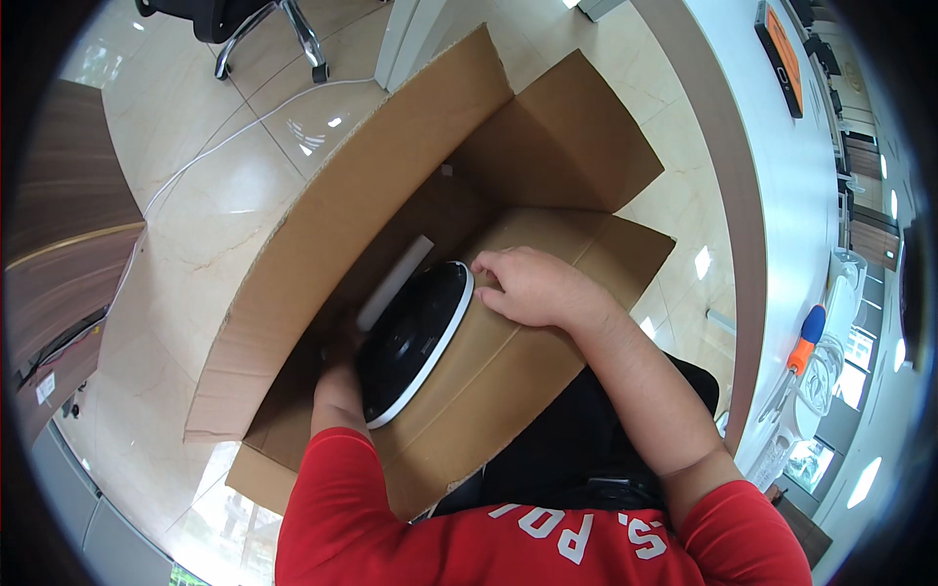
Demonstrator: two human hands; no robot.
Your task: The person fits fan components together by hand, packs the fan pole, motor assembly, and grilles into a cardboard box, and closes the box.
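Observation:
A black, glossy, round device with a white rim (pixel 415 342) stands tilted in the opening of a brown cardboard box (pixel 362 195), against its near flap. My right hand (pixel 532 285) lies over that flap, its fingers curled at the device's upper right rim. Down inside the box, my left hand (pixel 339 354) is in shadow beside the device's lower left side; its fingers are hidden. A pale, narrow strip (pixel 396 283) sits in the box behind the device.
The box's flaps stand open. On the right, a white table (pixel 723 59) carries an orange-and-black case (pixel 779 59), an orange-and-blue-handled tool (pixel 806 342) and white cables (pixel 821 381). A chair base (pixel 278 39) and a white cord (pixel 230 137) are on the tiled floor.

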